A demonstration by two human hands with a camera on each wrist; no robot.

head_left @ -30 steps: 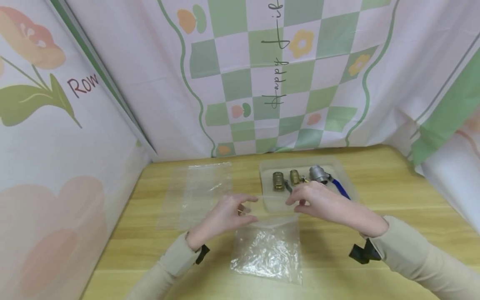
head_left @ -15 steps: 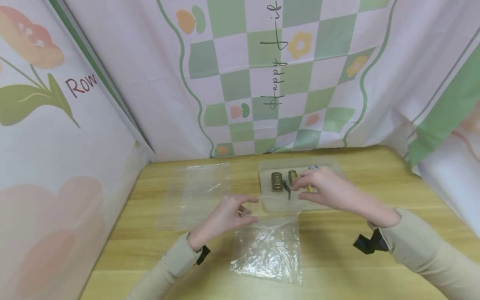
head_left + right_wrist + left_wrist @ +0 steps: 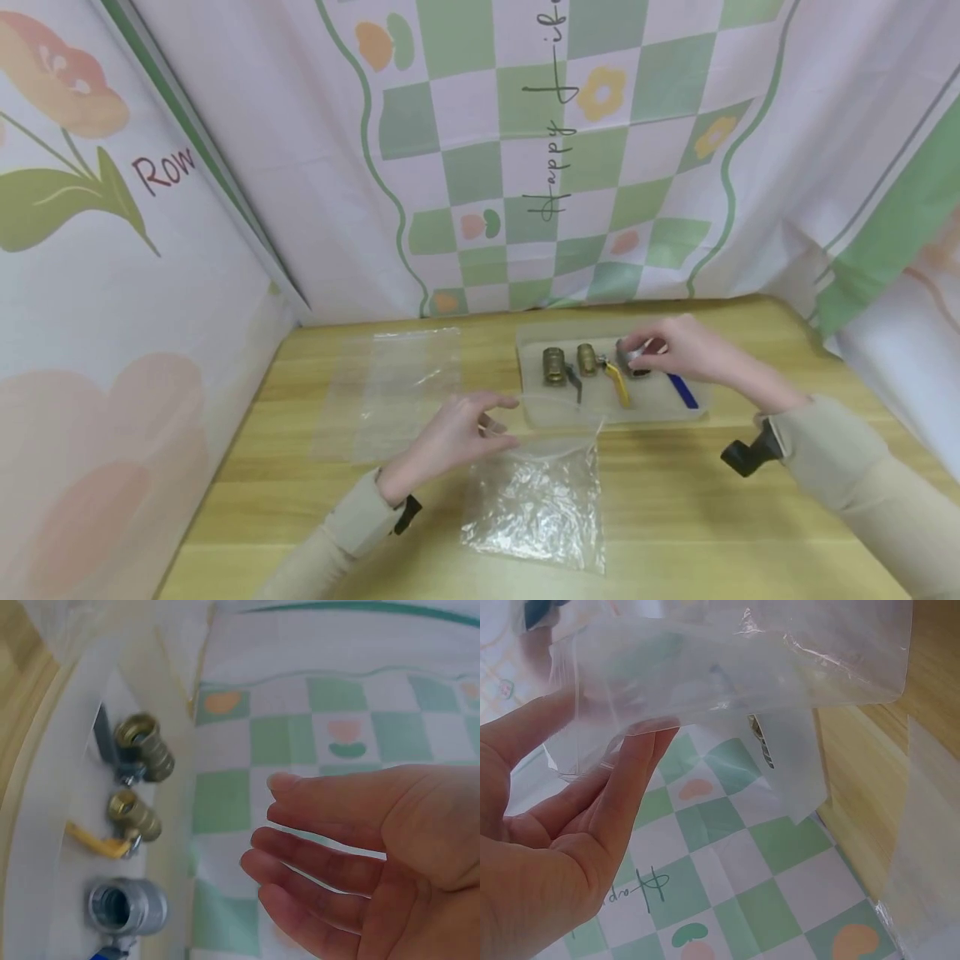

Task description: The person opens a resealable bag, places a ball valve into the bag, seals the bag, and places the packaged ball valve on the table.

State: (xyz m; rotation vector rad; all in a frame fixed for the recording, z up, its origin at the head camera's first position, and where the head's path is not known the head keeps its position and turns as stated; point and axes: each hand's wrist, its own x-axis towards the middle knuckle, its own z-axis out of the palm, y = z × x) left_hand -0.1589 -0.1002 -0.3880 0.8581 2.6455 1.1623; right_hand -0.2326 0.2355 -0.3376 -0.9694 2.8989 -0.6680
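Observation:
My left hand [image 3: 457,429] holds the mouth of a clear plastic bag [image 3: 536,508], with thumb and forefinger spread apart at its rim. In the left wrist view the film hides some fingertips. My right hand [image 3: 686,354] hovers over the right part of a whitish tray [image 3: 540,414], fingers loosely bent. Under it is a silver ball valve [image 3: 127,906] with a blue lever [image 3: 682,390], partly covered in the head view. The right wrist view shows nothing between those fingers. Also in the tray are a larger brass ball valve [image 3: 553,365] with a grey lever and a smaller brass ball valve [image 3: 587,358] with a yellow lever.
Flat clear plastic bags [image 3: 405,392] lie on the wooden table [image 3: 675,533] at the left, appearing to overlap. A checkered curtain [image 3: 525,167] hangs behind the table, and more printed cloth closes off both sides.
My right hand has left the bag's mouth and moved right, past the brass valves, to the silver valve. My left hand stays nearly still with the bag.

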